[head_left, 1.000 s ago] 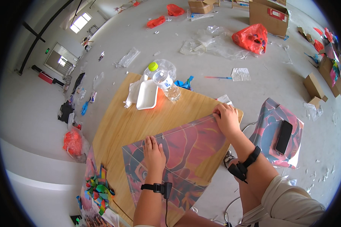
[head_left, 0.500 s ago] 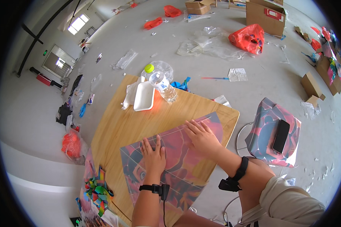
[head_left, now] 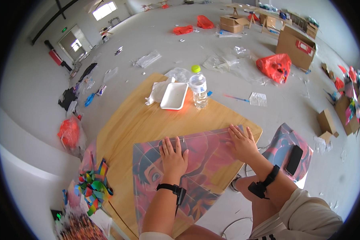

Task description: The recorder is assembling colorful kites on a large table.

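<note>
Grey floor (head_left: 160,44) strewn with clear plastic, red bags and cardboard boxes fills the upper half of the frame. Below it, a wooden table (head_left: 124,128) runs through the centre, and the patterned translucent sheet (head_left: 200,160) lies on it in the lower centre.

Compared with half a second ago, the right hand (head_left: 243,146) has moved outward from the middle of the sheet to its upper right corner, and the view has tilted up. The left hand (head_left: 174,160) remains by the sheet's top edge, left of centre. With the two hands now wider apart, the sheet appears better steadied along that edge. Both lie palm down with fingers stretched out, touching the sheet but closed around nothing.

The sheet's upper right corner is near the table's right corner, and its lower right corner comes about to the table's edge, leaving little room there. Bare wood separates its top edge from the white tray (head_left: 175,96) and clear bottle (head_left: 200,90), upper centre. Colourful ribbons (head_left: 96,188) crowd the table's left side, lower left; a phone (head_left: 294,160) rests well apart, at the right.
</note>
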Demonstrator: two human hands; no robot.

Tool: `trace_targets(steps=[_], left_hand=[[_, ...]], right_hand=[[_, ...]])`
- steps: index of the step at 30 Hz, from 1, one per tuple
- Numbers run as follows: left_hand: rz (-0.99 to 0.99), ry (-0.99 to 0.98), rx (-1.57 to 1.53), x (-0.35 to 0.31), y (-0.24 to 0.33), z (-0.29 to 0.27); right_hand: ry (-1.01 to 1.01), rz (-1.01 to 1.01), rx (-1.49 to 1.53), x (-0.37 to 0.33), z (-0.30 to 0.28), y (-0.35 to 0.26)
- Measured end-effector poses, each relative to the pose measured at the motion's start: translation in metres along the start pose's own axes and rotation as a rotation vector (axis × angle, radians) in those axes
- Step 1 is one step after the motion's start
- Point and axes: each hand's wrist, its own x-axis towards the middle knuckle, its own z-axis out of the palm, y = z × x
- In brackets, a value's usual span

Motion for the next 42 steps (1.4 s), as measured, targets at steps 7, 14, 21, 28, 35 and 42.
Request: trace_targets(steps=[7,14,21,28,35,42], left_hand=[[-0.036,0.063,-0.022,-0.004,-0.002,0.001],[-0.038,0.093,-0.054,-0.005,-0.002,0.002],[-0.057,0.105,-0.078,-0.007,-0.006,0.005],[-0.047,0.137,-0.089,-0.005,-0.005,0.007],[-0.038,0.121,-0.082,-0.005,-0.005,0.002],[-0.010,0.078,-0.062,-0.005,-0.005,0.000]], right_hand=[[0.172,-0.051,-0.114,0.006,0.007,-0.001],[0.031,-0.523,0.325,0.082,0.003,-0.092],[0.227,-0.785,0.097,0.098,0.047,-0.113],[0.202,-0.868,0.140,0.102,0.046,-0.092],[0.002,-0.758,0.010,0.077,0.034,-0.057],[-0.047,-0.618,-0.099,0.041,-0.002,0.010]])
